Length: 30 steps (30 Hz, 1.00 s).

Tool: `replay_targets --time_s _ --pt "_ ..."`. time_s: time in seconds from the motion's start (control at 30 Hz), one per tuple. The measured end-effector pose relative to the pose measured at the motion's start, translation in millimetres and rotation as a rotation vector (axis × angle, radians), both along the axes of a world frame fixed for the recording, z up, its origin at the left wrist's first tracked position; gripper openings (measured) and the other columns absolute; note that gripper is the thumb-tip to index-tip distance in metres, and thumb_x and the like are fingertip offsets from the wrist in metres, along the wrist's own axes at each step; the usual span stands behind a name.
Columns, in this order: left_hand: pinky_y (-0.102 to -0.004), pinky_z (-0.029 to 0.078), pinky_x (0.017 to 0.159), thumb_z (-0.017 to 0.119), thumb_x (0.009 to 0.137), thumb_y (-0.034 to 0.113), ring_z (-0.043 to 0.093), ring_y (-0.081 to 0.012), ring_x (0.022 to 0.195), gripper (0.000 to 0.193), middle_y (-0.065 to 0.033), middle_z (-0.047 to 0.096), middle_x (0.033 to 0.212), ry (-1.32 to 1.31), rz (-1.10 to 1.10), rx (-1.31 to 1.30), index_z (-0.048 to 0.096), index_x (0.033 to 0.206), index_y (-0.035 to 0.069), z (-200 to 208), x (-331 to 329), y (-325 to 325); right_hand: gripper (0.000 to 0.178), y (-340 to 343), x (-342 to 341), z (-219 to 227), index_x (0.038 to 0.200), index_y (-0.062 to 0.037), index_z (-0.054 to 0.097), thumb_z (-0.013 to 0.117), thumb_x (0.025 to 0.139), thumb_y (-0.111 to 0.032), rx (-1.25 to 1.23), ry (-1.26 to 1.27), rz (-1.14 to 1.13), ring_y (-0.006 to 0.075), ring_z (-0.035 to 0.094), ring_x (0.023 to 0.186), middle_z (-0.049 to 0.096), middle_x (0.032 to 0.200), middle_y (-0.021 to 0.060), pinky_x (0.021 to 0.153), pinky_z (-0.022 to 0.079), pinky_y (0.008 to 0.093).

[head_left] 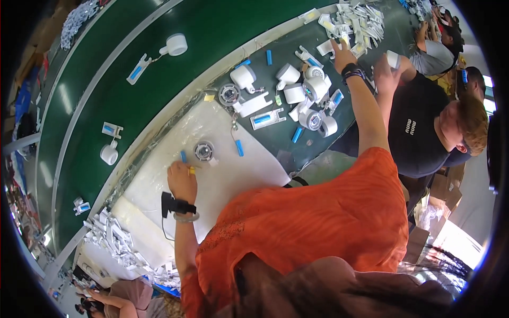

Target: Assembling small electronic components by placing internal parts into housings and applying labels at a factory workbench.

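My left hand (182, 183) is closed on a small yellow-handled tool (192, 170), mostly hidden by the fingers, above the white work sheet. Just beyond the fingers lies a blue cylindrical battery (183, 156). A round lamp head (203, 151) with its inside showing sits right of this hand; a wired blue battery (239, 148) is farther right. My right hand (344, 57) reaches far out with its fingers apart, over white plastic pieces (327, 48) at the edge of a heap. Whether a fingertip touches one is unclear.
White lamp heads (293, 94) and battery-fitted housings (268, 119) crowd the green table. Beyond runs a green conveyor (159, 100) carrying lamp parts. A co-worker in black (424, 127) sits to the right, one hand (387, 74) close to my right arm. White plastic parts (119, 238) are heaped at left.
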<state>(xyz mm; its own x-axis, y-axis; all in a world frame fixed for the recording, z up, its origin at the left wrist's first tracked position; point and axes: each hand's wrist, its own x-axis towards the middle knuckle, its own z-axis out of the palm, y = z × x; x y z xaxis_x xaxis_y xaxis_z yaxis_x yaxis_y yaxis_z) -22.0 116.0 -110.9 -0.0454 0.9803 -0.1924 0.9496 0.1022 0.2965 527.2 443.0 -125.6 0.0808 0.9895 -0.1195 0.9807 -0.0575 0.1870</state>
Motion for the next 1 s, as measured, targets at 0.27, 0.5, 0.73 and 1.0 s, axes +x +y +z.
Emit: replay_targets --time_s 0.27,0.5,0.73,1.0 --pt "-0.0373 0.049 0.073 0.063 0.078 0.000 0.058 -0.0290 0.084 0.045 -0.0170 0.050 0.114 -0.238 0.180 -0.067 0.052 0.121 0.004 11.0 44.3 -22.5 0.043 43.0 18.5 -41.5 0.126 -0.0144 0.044 0.057 0.085 -0.013 -0.041 -0.337 0.396 0.0347 0.067 0.087 0.053 0.113 0.0134 0.071 0.050 0.0546" --pt "-0.0349 0.051 0.071 0.063 0.080 0.001 0.059 -0.0250 0.081 0.053 -0.0163 0.046 0.123 -0.345 0.302 -0.081 0.048 0.131 0.004 21.8 50.1 -34.4 0.037 40.3 7.5 -15.2 0.108 -0.0047 0.046 0.065 0.079 -0.015 0.070 -0.203 0.352 0.0378 0.067 0.084 0.061 0.100 0.0197 0.065 0.055 0.0489" --pt "-0.0296 0.049 0.071 0.057 0.084 0.000 0.057 -0.0224 0.085 0.043 -0.0148 0.048 0.121 -0.489 0.357 0.190 0.052 0.126 0.004 36.6 33.8 -39.0 0.041 -18.5 -51.7 61.4 0.107 -0.0053 0.057 0.070 0.072 -0.021 0.208 0.461 0.380 0.0337 0.064 0.080 0.066 0.088 0.0158 0.074 0.051 0.0413" --pt "-0.0282 0.048 0.078 0.041 0.098 0.013 0.058 -0.0136 0.094 0.032 -0.0039 0.059 0.113 -1.346 0.371 -0.012 0.054 0.126 0.004 43.5 61.8 -57.2 0.045 -230.5 -259.7 85.0 0.122 -0.0028 0.051 0.065 0.080 -0.005 -0.932 1.559 0.435 0.0156 0.065 0.086 0.064 0.102 0.0079 0.073 0.053 0.0282"
